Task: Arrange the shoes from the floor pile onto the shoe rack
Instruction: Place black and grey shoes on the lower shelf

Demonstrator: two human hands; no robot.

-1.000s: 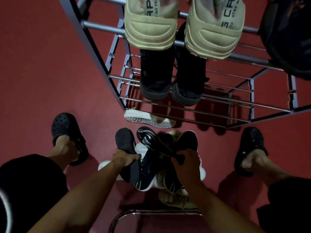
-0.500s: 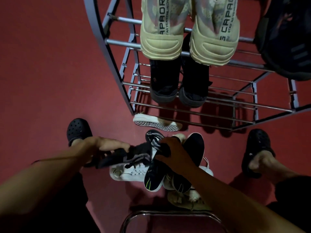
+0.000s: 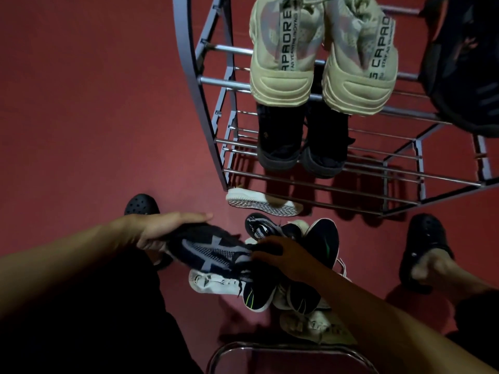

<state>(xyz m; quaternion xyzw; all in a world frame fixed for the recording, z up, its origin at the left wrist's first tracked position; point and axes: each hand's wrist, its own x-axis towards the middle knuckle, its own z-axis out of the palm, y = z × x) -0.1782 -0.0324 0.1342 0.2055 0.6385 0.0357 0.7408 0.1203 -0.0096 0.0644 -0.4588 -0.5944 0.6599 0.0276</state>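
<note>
My left hand grips the heel end of a dark knit sneaker with grey stripes, held sideways above the floor pile. My right hand rests on the sneaker's other end, over the pile of dark and white shoes. The metal shoe rack stands ahead. A beige pair sits on its upper bars and a black pair on a lower tier. A white shoe lies on the floor at the rack's left foot.
My feet in black clogs stand either side of the pile, the left clog and the right clog. A dark shoe sits at the rack's upper right. A chrome tube frame curves just below the pile. Red floor spreads to the left.
My left hand has lifted the dark striped sneaker up and leftward out of the pile. My right hand has let go of the black shoe and moved onto this sneaker.
</note>
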